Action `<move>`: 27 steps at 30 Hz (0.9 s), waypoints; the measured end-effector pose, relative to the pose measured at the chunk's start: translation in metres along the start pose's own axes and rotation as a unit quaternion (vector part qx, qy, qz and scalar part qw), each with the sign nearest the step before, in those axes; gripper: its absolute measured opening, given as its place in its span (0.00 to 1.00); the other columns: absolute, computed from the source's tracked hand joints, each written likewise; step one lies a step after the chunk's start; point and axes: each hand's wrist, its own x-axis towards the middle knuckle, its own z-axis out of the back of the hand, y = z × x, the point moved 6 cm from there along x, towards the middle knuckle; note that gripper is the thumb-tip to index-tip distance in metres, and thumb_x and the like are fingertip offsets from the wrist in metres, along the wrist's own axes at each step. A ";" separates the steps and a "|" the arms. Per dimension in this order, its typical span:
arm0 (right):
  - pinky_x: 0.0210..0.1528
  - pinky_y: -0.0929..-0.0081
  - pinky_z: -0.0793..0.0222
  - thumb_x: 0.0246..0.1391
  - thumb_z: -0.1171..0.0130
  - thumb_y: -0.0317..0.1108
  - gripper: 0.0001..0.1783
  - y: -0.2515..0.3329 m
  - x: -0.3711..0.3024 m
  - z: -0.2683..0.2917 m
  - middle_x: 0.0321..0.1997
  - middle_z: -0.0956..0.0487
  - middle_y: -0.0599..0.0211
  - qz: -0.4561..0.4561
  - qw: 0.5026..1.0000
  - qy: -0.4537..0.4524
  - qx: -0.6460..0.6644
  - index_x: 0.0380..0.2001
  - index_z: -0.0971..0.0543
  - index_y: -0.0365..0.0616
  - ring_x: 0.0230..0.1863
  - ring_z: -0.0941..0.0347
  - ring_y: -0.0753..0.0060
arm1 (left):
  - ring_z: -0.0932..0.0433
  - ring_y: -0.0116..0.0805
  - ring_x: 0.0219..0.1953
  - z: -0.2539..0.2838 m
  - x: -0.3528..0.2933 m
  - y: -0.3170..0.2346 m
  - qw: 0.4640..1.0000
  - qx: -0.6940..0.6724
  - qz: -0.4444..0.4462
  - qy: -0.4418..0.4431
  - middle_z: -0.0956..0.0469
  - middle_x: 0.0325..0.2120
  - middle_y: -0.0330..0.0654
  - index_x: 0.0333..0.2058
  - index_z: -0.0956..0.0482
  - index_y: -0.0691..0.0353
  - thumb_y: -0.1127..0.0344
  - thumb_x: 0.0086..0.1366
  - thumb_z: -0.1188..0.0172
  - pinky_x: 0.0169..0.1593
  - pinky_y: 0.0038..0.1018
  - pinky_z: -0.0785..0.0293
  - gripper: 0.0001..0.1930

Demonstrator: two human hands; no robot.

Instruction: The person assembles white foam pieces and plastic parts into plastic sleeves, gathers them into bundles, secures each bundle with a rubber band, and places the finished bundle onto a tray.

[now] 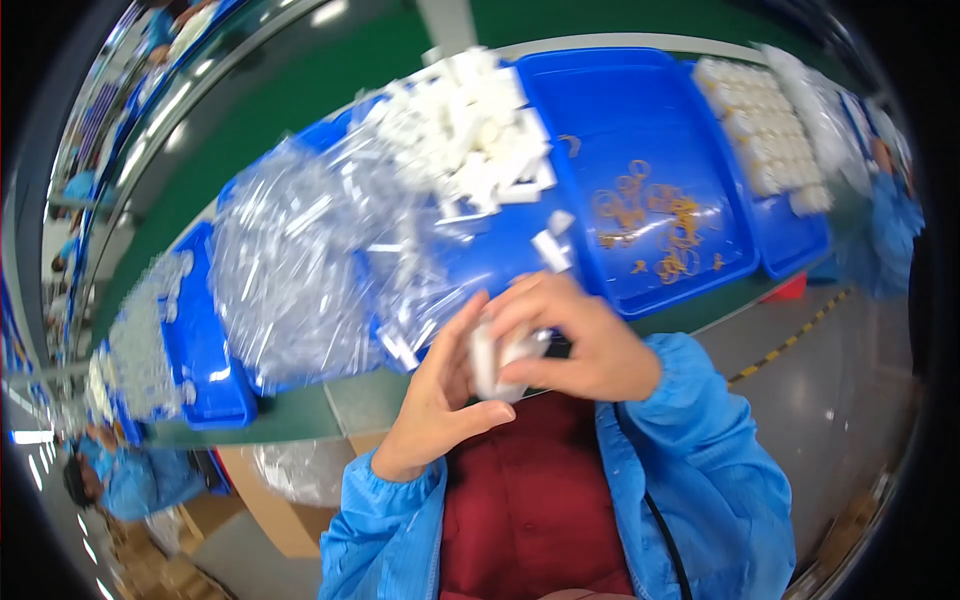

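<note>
Close to my body, at the near edge of the table, both hands meet around a small white object [490,362], blurred by motion; its kind cannot be made out. My right hand [575,335] grips it from the right and above, thumb and fingers closed on it. On the other side, my left hand [445,385] cups it with the fingers behind and the thumb stretched below. Just beyond lie loose white pieces [550,250] on the blue tray. A heap of white plastic parts [465,135] stands farther back, and clear plastic sleeves [300,260] pile up to the left.
Right of the heap, a blue tray [650,90] holds scattered yellowish rubber bands [680,225]. Rows of banded white bundles [760,130] fill another tray. Small clear pieces [145,330] lie far left. Cardboard boxes [275,510] stand below the table; other people work at both sides.
</note>
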 end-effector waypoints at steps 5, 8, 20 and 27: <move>0.58 0.61 0.34 0.48 0.28 0.35 0.26 0.026 -0.002 -0.014 0.55 0.24 0.58 0.098 0.990 0.004 -0.103 0.51 0.22 0.42 0.56 0.28 0.54 | 0.22 0.35 0.51 0.002 -0.012 0.032 0.982 -0.032 0.178 0.044 0.26 0.51 0.45 0.62 0.37 0.64 0.74 0.60 0.33 0.55 0.32 0.24 0.33; 0.56 0.61 0.31 0.42 0.27 0.36 0.32 0.032 -0.014 -0.020 0.55 0.24 0.58 0.107 0.976 -0.023 -0.186 0.53 0.24 0.38 0.56 0.28 0.53 | 0.23 0.33 0.51 -0.013 -0.003 0.018 0.989 -0.084 0.115 -0.049 0.26 0.49 0.43 0.58 0.34 0.66 0.70 0.62 0.34 0.54 0.30 0.24 0.27; 0.57 0.59 0.31 0.48 0.28 0.39 0.29 0.031 -0.028 0.028 0.56 0.23 0.56 0.106 0.980 -0.051 -0.159 0.53 0.22 0.42 0.54 0.25 0.50 | 0.21 0.33 0.40 -0.016 -0.003 0.043 0.981 -0.138 0.138 -0.019 0.23 0.40 0.42 0.48 0.29 0.63 0.75 0.60 0.34 0.43 0.29 0.22 0.19; 0.38 0.67 0.33 0.44 0.32 0.29 0.06 -0.011 -0.086 0.174 0.31 0.24 0.70 -0.030 0.754 -0.225 -0.617 0.29 0.17 0.46 0.36 0.28 0.64 | 0.27 0.26 0.23 -0.018 -0.003 0.029 0.990 -0.013 0.090 -0.111 0.26 0.25 0.38 0.36 0.28 0.59 0.71 0.58 0.31 0.23 0.19 0.36 0.13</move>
